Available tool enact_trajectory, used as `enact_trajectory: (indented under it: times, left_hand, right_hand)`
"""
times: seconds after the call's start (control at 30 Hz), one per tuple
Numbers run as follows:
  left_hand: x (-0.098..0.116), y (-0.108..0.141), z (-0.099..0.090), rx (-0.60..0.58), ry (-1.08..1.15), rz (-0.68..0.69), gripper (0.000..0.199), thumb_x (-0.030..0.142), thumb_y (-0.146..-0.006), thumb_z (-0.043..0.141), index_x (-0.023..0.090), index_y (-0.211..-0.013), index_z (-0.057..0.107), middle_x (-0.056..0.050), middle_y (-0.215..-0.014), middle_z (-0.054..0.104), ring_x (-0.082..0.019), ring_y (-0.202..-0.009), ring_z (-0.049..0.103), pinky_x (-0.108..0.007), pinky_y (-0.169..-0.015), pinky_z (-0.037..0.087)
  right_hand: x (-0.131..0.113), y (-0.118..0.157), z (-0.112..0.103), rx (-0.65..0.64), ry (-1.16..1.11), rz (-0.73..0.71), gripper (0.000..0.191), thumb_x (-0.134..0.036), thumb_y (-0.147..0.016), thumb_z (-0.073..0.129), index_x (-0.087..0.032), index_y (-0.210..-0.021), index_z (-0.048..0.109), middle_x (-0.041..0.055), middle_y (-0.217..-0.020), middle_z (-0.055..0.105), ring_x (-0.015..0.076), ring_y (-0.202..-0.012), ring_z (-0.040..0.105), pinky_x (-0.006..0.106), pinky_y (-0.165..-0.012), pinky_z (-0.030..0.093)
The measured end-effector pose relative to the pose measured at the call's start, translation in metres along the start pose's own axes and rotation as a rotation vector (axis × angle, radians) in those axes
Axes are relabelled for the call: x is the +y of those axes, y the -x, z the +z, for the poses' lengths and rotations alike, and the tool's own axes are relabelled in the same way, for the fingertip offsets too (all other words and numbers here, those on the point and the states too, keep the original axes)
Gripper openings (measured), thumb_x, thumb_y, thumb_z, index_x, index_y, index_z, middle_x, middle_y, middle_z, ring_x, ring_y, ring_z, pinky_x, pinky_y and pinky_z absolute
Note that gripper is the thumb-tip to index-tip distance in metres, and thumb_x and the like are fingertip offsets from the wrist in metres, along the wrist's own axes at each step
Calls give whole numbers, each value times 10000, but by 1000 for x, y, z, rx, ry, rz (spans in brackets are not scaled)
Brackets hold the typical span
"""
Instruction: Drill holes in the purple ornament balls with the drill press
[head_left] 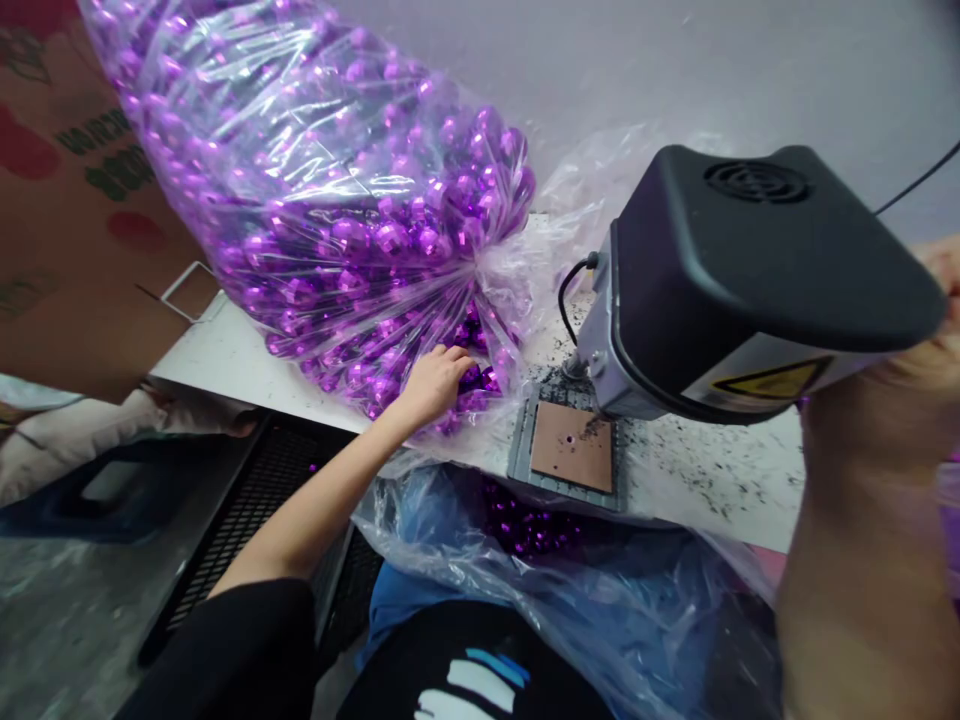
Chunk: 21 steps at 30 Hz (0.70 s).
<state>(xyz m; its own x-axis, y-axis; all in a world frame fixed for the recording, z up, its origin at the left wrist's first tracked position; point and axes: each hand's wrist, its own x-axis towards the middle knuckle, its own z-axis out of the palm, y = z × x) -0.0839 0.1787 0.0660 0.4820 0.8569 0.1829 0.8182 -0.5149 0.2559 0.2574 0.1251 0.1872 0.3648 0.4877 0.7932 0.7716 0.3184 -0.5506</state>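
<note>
My left hand (pixel 439 383) reaches to the gathered mouth of a large clear plastic bag (pixel 247 110). Its fingers are bent over shiny purple faceted balls (pixel 390 240), and what sits under the fingertips is hidden. On the right, part of my right hand (pixel 926 325) shows behind the head of a black machine (pixel 757 240), closed against its far side; the thing in its grip is out of sight. Below the machine head lies a square brown plate (pixel 571 447) with a small hole, set on a grey slotted base (pixel 523 445).
Dark shavings litter the white tabletop (pixel 705 470). Clear plastic with more purple balls (pixel 532 525) lies over my lap. A printed cardboard box (pixel 75 220) stands at the left, above a black crate (pixel 277 490). Another person's sleeve (pixel 97 435) shows at the far left.
</note>
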Motion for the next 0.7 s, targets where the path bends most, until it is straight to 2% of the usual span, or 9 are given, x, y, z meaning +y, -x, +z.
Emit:
enact_trajectory:
  times: [0.07,0.13,0.23,0.33,0.4,0.43,0.53,0.6,0.7]
  left_hand:
    - [-18,-23,7,-71,-40,38,416,17,-726,568,242,-1050,698,-98,-1097,695,-291,-1019,584,-427,-878,451]
    - [-24,-36,15,-107,-58,46,505,0,-641,619,233,-1084,685,-105,-1071,690,-320,-1068,569,-455,-921,434]
    - [-22,-42,14,-113,-61,24,495,38,-661,644,196,-1130,648,-116,-1061,659,-313,-1061,578,-447,-927,443]
    - [-14,-33,-8,-13,72,-30,470,118,-741,663,183,-1201,586,-111,-1145,612,-274,-1074,581,-411,-934,463]
    - [-5,-19,-27,73,321,-106,479,203,-769,706,193,-1225,558,-91,-1172,602,-244,-1061,589,-387,-917,482]
    - [1,-10,-36,80,501,-147,499,253,-773,730,202,-1236,551,-78,-1162,612,-227,-1029,599,-370,-888,496]
    - [26,19,-49,-62,1109,-224,553,318,-758,777,221,-1259,563,-58,-1126,648,-177,-916,624,-305,-780,520]
    - [46,34,-43,-185,1447,-251,556,323,-754,787,233,-1266,594,-67,-1170,645,-162,-888,632,-267,-714,516]
    - [73,45,-19,-332,1835,-314,534,393,-781,767,236,-1269,618,-93,-1204,651,-176,-900,659,-242,-657,501]
  right_hand:
    - [-10,-1,-1,-33,-3,23,380,-265,-883,504,-122,-580,325,-33,-590,272,-7,-576,272,253,-597,164]
    - [-16,-1,-2,-49,3,35,390,-245,-878,500,-131,-578,278,-35,-588,254,-10,-571,260,244,-587,158]
    - [-16,-1,-2,-54,13,-6,404,-240,-877,499,-134,-581,245,-41,-578,215,-12,-564,232,224,-570,142]
    - [-13,0,-1,-39,-9,-48,389,-234,-874,491,-130,-591,245,-45,-581,209,-12,-566,222,211,-558,138]
    - [-12,0,-1,-40,-18,-42,378,-229,-875,486,-131,-594,252,-46,-579,203,-10,-562,216,206,-553,135]
    - [-13,0,0,-41,-20,-41,379,-226,-876,483,-133,-592,250,-46,-576,195,-9,-558,211,206,-552,128]
    - [-17,0,-1,-50,-24,-27,397,-214,-887,472,-136,-587,224,-47,-574,182,-13,-566,211,209,-571,116]
    - [-20,-1,-1,-52,-23,-5,409,-219,-906,458,-137,-592,209,-47,-583,189,-18,-580,222,207,-588,129]
    - [-25,-1,-2,-66,-3,34,404,-239,-930,445,-135,-603,232,-52,-597,222,-25,-595,235,201,-610,161]
